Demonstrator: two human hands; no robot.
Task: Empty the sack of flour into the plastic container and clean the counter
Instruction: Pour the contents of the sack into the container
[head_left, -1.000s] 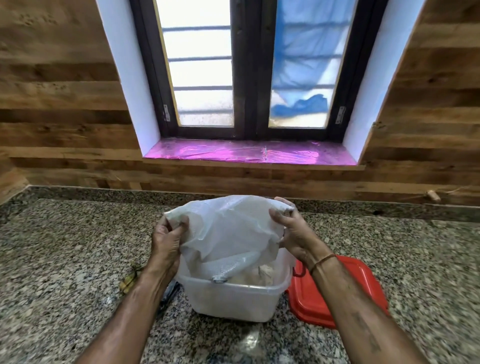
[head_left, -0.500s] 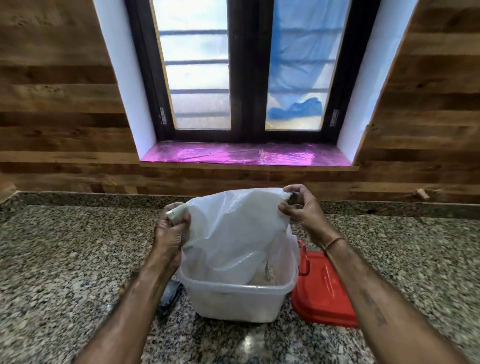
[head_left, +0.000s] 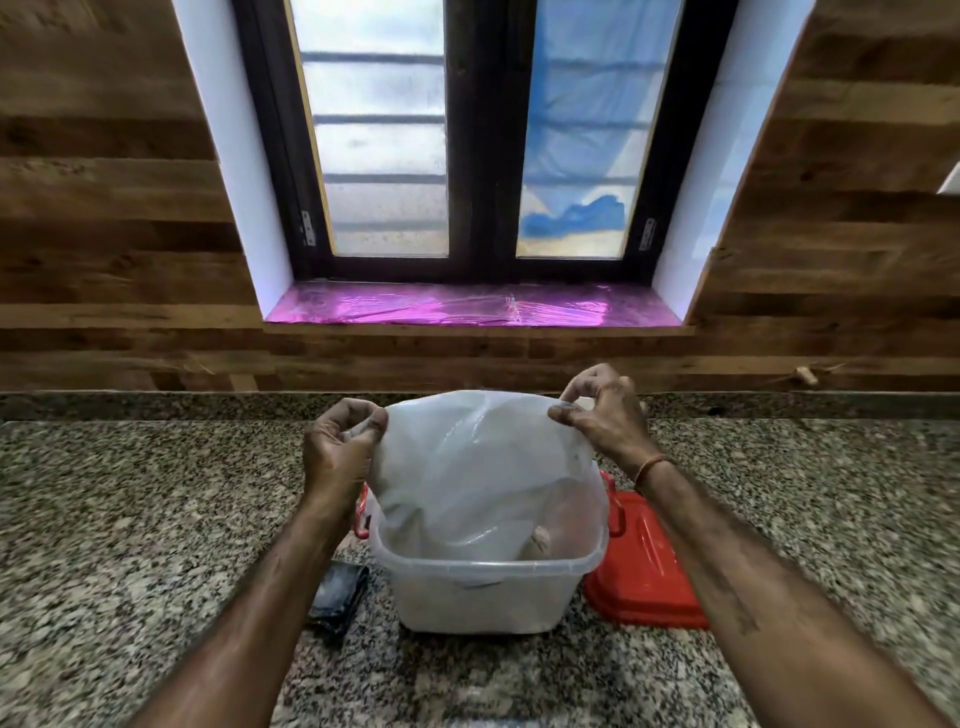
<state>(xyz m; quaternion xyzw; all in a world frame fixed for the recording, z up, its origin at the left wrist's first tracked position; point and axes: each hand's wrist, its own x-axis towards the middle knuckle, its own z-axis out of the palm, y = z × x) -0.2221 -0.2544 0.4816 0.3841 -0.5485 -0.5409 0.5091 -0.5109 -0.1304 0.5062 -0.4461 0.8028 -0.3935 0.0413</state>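
Sack (head_left: 478, 467) of flour, white plastic, held upside down at centre frame, mouth hanging inside the clear plastic container (head_left: 483, 597) on the granite counter (head_left: 130, 519). Left hand (head_left: 340, 452) pinches one upper corner; right hand (head_left: 605, 415) pinches the other, both clenched on the film. Sack looks nearly slack; a little flour visible low in the container. Red lid (head_left: 644, 566) lies just right of the container, touching or nearly so; dark cloth-like item (head_left: 337, 597) at lower left of it.

Judgement: to finish the pour well, keep the mouth below the rim, lift the corners evenly and shake gently so residue drops inside, not on the counter.

Against half a second ago: corners are stretched wider and tauter, right hand grips further out, sack hangs flatter.
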